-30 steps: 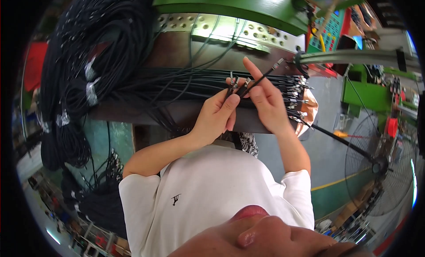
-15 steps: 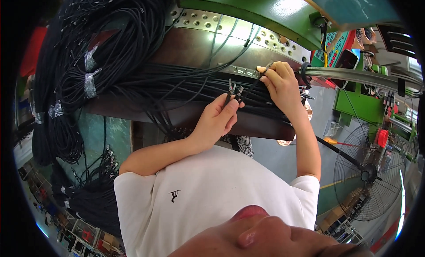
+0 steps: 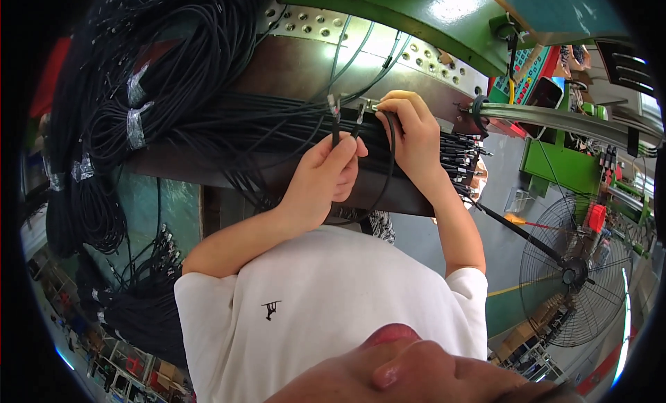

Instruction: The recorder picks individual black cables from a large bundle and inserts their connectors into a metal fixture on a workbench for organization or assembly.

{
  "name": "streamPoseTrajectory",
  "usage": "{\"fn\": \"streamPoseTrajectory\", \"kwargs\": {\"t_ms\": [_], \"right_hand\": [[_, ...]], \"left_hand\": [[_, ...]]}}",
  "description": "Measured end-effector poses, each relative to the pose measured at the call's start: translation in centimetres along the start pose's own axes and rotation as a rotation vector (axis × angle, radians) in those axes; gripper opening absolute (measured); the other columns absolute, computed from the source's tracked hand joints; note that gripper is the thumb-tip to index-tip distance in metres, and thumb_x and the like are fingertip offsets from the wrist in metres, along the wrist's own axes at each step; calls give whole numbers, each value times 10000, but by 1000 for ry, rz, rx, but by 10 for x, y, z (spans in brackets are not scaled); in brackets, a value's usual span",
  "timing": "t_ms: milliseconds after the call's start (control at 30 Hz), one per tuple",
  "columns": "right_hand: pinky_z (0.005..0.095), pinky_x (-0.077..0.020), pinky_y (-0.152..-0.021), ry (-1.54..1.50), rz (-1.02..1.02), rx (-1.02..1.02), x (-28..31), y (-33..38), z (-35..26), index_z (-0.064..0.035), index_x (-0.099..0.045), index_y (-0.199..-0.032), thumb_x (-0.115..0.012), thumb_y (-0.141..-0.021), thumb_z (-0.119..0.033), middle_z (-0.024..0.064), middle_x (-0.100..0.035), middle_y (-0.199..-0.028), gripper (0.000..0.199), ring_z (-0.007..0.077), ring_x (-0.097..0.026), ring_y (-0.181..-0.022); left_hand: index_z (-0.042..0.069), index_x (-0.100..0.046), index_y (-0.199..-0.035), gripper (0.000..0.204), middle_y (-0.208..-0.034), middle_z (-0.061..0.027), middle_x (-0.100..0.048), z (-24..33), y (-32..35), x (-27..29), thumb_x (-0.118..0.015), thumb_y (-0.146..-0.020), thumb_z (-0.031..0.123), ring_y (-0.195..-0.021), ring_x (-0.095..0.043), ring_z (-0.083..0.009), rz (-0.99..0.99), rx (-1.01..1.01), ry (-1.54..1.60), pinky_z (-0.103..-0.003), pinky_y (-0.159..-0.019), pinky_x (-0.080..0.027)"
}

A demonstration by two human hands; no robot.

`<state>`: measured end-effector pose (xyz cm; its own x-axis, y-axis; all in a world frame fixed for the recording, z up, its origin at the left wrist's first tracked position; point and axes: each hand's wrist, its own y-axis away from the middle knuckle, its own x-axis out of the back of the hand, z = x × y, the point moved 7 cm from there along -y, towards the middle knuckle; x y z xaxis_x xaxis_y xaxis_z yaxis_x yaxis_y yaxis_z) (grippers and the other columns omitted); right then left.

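Note:
My left hand (image 3: 327,172) is closed round two black cables (image 3: 336,133) whose silvery, stripped-looking ends point up above my thumb. Close by on the right, my right hand (image 3: 416,136) pinches another black cable (image 3: 393,149) near its end, beside a small metal fitting (image 3: 371,106). From those fingers this cable curves down in a loop below the hands. Under both hands a long bundle of black cables (image 3: 267,118) lies across the dark brown bench (image 3: 298,63). Its silvery ends (image 3: 466,156) fan out to the right of my right wrist.
Thick coils of black cable (image 3: 201,28) bound with silvery wrap (image 3: 137,129) hang at the left. A green machine body (image 3: 409,11) overhangs the bench's far side, next to a perforated metal plate (image 3: 430,63). A curved metal rail (image 3: 555,115) and fan (image 3: 572,271) are at the right.
Both hands have moved left, with the cables in my left hand raised slightly. The right hand's cable now hangs in a loop, and more of the bundle's ends show at the right.

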<state>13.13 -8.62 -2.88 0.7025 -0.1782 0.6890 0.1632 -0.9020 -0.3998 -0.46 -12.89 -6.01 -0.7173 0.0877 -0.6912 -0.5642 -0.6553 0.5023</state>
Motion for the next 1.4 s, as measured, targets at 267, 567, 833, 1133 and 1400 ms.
{"fn": "streamPoseTrajectory", "kwargs": {"t_ms": [267, 567, 833, 1133, 1400], "right_hand": [[357, -488, -631, -112, 19, -71, -1, -1, 6, -28, -577, -890, -653, -776, 44, 101, -593, -903, 155, 293, -604, -765], [321, -490, -634, -83, -11, -50, 0, -1, 2, -35, -600, -899, -648, -752, 77, 89, -593, -913, 191, 259, -608, -758], [365, -502, -725, 66, -45, 44, 6, -2, 0, -62, -612, -923, -659, -739, 25, 85, -585, -999, 209, 289, -591, -919], [396, -455, -885, 509, -8, 365, 68, -7, -22, -83, -649, -966, -649, -749, -136, 42, -637, -944, 224, 232, -602, -944], [393, -452, -860, 375, -76, 515, 53, 11, -37, -140, -623, -806, -676, -705, -222, -27, -607, -826, 141, 193, -590, -884]], "left_hand": [[68, -539, -992, 286, -688, 36, -419, -7, 0, -9, -424, -1008, 329, -539, -345, -35, -99, 99, 114, -187, -460, -267], [47, -544, -1011, 321, -715, 15, -442, -8, -1, -9, -426, -1007, 346, -567, -369, -51, -180, 141, 132, -195, -477, -283], [32, -541, -999, 327, -718, 3, -447, -4, -1, -8, -439, -1001, 343, -586, -382, -65, -181, 174, 135, -205, -488, -301], [43, -544, -924, 309, -633, 24, -457, 6, 12, -13, -422, -1004, 316, -527, -400, -44, -268, 196, -509, -206, -465, -319], [65, -543, -794, 316, -603, 79, -349, 9, 23, -11, -425, -1002, 271, -533, -282, -13, -178, 148, -455, -201, -464, -208]]}}
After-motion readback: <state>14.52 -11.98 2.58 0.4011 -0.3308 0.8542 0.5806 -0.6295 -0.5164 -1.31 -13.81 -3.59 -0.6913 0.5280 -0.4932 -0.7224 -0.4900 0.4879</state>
